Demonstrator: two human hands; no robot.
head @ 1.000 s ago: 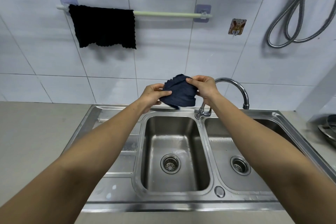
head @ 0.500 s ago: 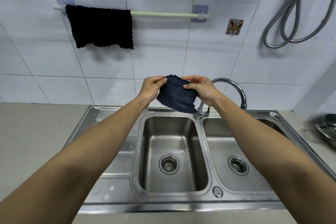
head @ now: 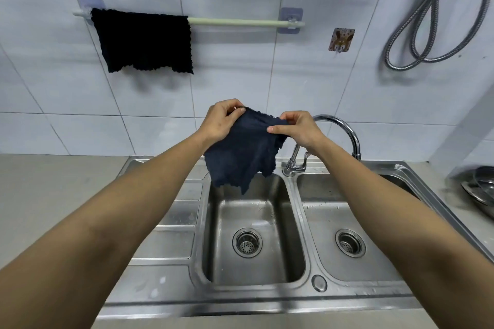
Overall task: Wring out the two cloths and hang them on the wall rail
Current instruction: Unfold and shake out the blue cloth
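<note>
The left hand (head: pixel 222 121) and right hand (head: pixel 298 129) are each pinching a top corner of the dark blue cloth (head: pixel 242 157) hanging over the left sink basin (head: pixel 254 230) — the free right stretch of the wall rail (head: pixel 240 22), beside the black cloth (head: pixel 144 40), is lying straight above and farther back, roughly equally near both hands.

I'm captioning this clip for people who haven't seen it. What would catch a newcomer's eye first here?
First, the dark blue cloth spread between the left hand and right hand, each pinching an upper corner, above the sink's left basin. Next, the black cloth draped over the left part of the wall rail, whose right part is bare.
</note>
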